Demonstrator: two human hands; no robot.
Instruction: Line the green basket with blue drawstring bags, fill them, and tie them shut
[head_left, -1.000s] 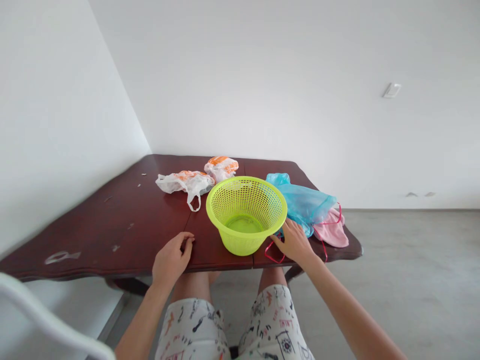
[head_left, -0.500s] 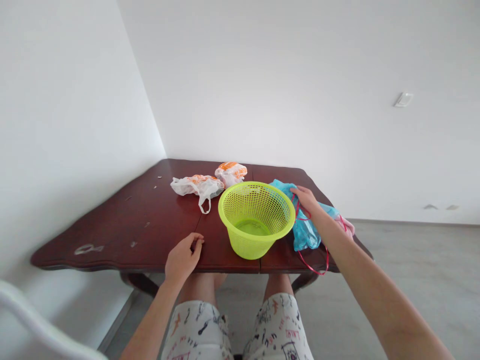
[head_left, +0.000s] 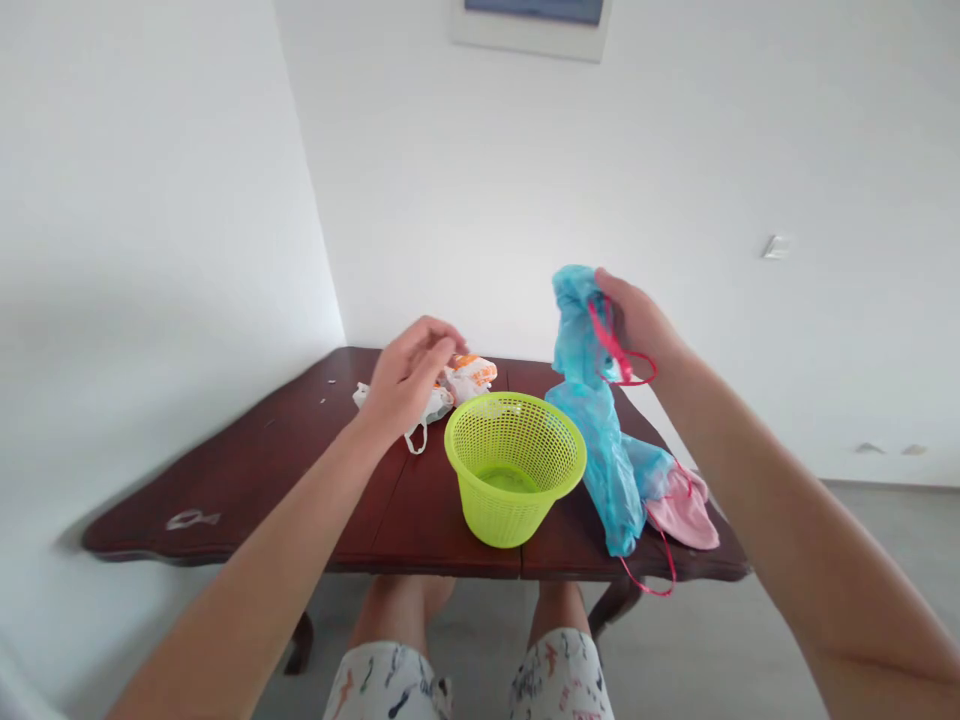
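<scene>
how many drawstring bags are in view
2: the blue bag hanging from the right hand, its lower end on the table, and the pink bag lying against it.

Wore short trousers (head_left: 386,685) of white cloth, printed all over with small drawings in black, orange and red. Only the lower part of both trouser legs came into view, along the bottom edge of the picture, and the cloth looked soft and a little creased. Below the hems, two bare legs (head_left: 401,612), smooth and rounded, without any cloth on them. Above, a bare left arm (head_left: 247,540) and a bare right arm (head_left: 780,520), long and smooth, ending in a left hand (head_left: 409,380) and a right hand (head_left: 634,325), also bare, with nothing worn on the wrists or fingers.
</scene>
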